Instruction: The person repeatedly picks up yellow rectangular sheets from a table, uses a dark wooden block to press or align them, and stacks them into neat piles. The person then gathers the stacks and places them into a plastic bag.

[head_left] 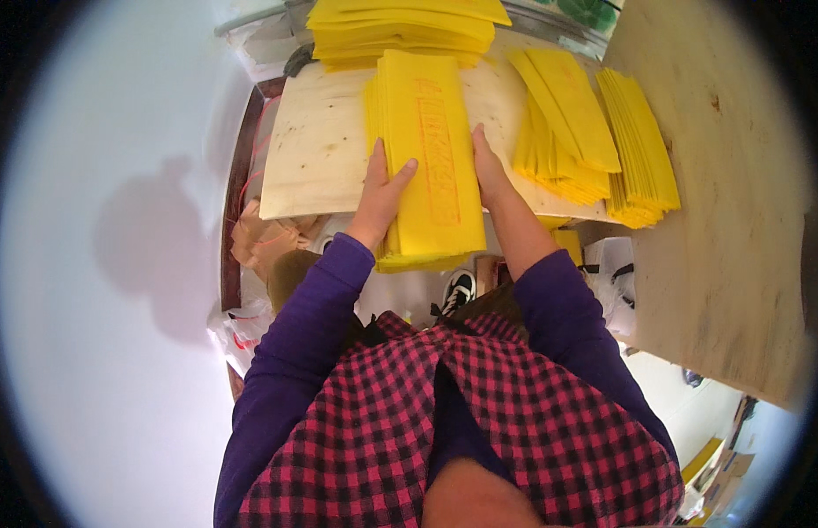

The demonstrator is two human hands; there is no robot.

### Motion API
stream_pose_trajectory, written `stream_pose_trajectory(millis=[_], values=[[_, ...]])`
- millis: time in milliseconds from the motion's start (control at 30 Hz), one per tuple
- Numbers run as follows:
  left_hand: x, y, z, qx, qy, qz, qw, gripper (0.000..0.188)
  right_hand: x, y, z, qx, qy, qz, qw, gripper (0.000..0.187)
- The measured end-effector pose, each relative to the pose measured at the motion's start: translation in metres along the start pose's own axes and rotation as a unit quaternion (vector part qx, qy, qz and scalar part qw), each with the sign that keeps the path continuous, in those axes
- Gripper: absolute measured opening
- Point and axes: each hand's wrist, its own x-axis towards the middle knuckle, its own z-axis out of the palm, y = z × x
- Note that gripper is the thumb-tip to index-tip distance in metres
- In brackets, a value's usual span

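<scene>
Head view: left hand [380,195] and right hand [490,172] press flat against opposite long edges of yellow sheet stack [426,158] on plywood board [316,154], apparently squaring it; next move likely needs even inward pressure, avoiding neighbouring yellow piles [594,132].

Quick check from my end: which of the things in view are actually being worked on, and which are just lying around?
Being worked on: yellow sheet stack, held by left hand and right hand; plywood board.

Lying about: rear yellow stack, fanned yellow stacks, brown paper scraps, black shoe.
</scene>
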Motion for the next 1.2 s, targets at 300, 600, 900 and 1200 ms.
stream_pose_trajectory(millis=[300, 600, 900, 1200], values=[[-0.002, -0.004, -0.01, 0.062, 0.029, 0.043, 0.997, 0.071, -0.002, -0.006, 0.004, -0.059, -0.02, -0.017, 0.998, 0.068], [0.012, -0.008, -0.033, 0.22, 0.071, 0.121, 0.965, 0.059, 0.0, -0.024, 0.013, -0.123, -0.023, 0.019, 0.992, 0.07], [0.002, 0.007, -0.024, 0.271, 0.089, 0.062, 0.956, 0.062, 0.012, -0.028, 0.015, -0.153, 0.065, 0.04, 0.985, 0.059], [0.005, 0.0, -0.018, 0.228, 0.131, 0.031, 0.964, 0.058, 0.017, -0.025, 0.015, -0.168, 0.104, 0.075, 0.977, 0.053]])
